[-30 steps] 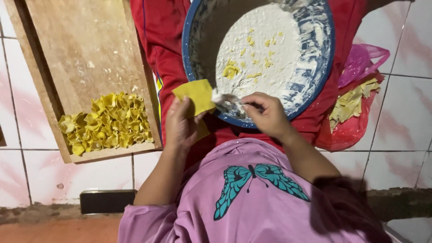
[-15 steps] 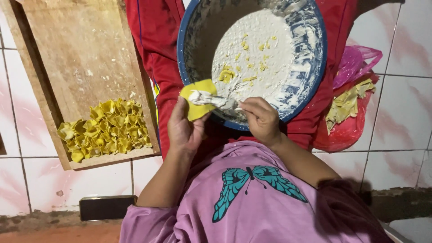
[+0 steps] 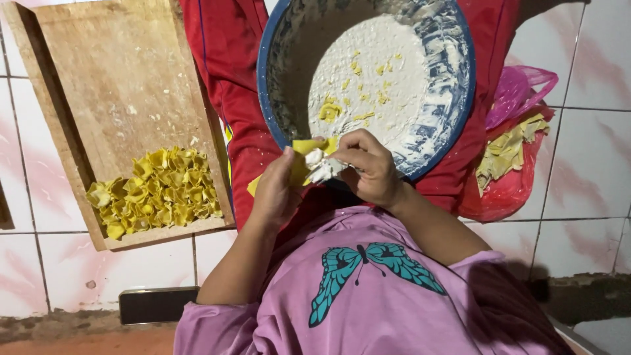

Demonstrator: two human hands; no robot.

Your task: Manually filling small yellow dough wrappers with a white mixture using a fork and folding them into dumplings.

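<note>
The left hand is gripping the yellow wrapper just below the near rim of the blue bowl, and the wrapper, flat half a second ago, is now folding around a dab of white filling. The right hand is closing its grip on the wrapper's top edge, no longer scooping from the bowl. Left of the bowl, the wooden tray is holding the finished yellow dumplings, so judging by this, another piece is being shaped.
</note>
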